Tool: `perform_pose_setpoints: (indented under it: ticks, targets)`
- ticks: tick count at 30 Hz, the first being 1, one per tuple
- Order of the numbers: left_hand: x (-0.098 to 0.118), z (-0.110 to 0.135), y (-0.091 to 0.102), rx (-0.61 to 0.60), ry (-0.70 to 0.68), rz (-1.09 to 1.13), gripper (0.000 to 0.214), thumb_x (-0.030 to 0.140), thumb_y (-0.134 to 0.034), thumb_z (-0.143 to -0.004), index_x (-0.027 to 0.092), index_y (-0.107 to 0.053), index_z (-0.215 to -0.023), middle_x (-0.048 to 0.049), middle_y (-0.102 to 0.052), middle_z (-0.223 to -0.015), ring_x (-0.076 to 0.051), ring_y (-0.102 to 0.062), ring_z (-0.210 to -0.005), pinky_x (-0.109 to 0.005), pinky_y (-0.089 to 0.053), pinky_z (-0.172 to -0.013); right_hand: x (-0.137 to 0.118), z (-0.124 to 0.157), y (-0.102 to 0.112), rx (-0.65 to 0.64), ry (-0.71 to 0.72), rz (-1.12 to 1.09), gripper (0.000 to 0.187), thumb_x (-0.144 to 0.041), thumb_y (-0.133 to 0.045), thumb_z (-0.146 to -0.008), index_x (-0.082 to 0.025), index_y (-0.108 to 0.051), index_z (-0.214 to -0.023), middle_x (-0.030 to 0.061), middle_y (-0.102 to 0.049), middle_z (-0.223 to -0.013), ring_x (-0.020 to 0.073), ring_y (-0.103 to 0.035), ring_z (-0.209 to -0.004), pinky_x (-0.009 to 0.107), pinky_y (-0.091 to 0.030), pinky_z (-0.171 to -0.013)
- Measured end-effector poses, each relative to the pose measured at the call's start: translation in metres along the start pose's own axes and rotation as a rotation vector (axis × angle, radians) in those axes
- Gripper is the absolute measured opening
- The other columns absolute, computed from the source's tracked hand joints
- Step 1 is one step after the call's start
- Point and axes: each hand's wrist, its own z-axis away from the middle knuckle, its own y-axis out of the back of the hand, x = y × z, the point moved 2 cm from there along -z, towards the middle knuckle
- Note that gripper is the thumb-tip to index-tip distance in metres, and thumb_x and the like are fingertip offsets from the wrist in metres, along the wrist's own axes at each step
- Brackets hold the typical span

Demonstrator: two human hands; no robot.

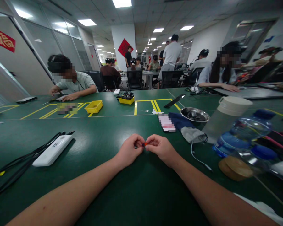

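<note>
Over the middle of the green table, my left hand pinches a small dark blue piece between thumb and forefinger. Facing it, my right hand is closed on a small orange-red piece. The two pieces meet or nearly meet between my fingertips; whether they are joined I cannot tell. Both are largely covered by the fingers and too small to name more exactly. Each hand's other fingers are curled in.
To the left lies a white power bank beside black cables. On the right stand a phone, a dark blue pouch, a metal bowl, a tumbler and plastic bottles. Yellow trays sit farther back; people sit opposite.
</note>
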Motion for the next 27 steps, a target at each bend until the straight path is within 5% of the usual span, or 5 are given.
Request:
perform_pose_setpoints:
  ticks: [27]
  targets:
    - [0.013, 0.003, 0.004, 0.016, -0.106, -0.145, 0.017, 0.009, -0.058, -0.071, 0.018, -0.059, -0.085, -0.0010, -0.054, -0.081, -0.012, -0.051, -0.073, -0.025, -0.042, -0.066, 0.000, 0.002, 0.000, -0.011, -0.002, 0.022, 0.016, -0.023, -0.067, -0.069, -0.018, -0.058, -0.081, 0.0000, -0.064, -0.074, 0.0127, -0.059, -0.065, 0.027, -0.044, -0.061]
